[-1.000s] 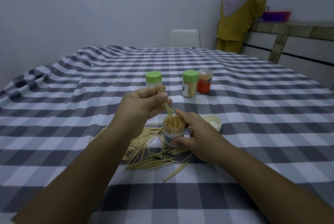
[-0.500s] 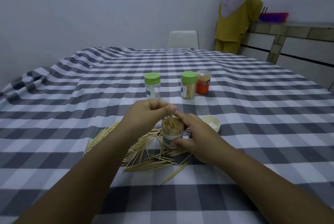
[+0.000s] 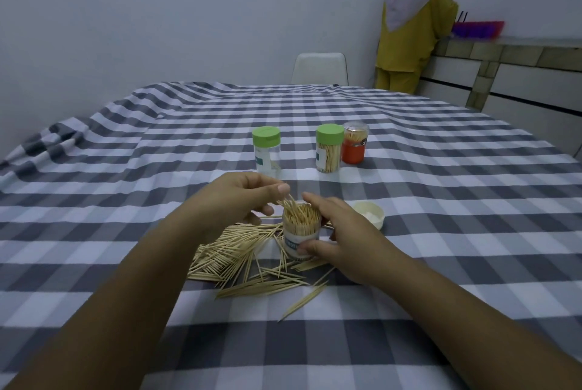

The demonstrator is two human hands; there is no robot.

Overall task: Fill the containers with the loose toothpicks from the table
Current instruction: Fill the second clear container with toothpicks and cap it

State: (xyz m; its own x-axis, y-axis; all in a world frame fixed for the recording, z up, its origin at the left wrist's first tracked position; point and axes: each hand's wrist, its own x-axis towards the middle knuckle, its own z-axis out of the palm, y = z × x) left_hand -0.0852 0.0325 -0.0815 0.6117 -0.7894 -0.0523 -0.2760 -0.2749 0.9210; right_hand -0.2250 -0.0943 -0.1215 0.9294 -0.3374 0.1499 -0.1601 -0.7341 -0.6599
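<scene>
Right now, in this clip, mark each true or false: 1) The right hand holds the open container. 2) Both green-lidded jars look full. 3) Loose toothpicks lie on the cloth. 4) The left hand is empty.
1) True: the right hand grips the open container.
2) False: the left green-lidded jar looks nearly empty; the right green-lidded jar is filled.
3) True: loose toothpicks lie beside the container.
4) False: the left hand pinches a small bunch of toothpicks over it.
</scene>
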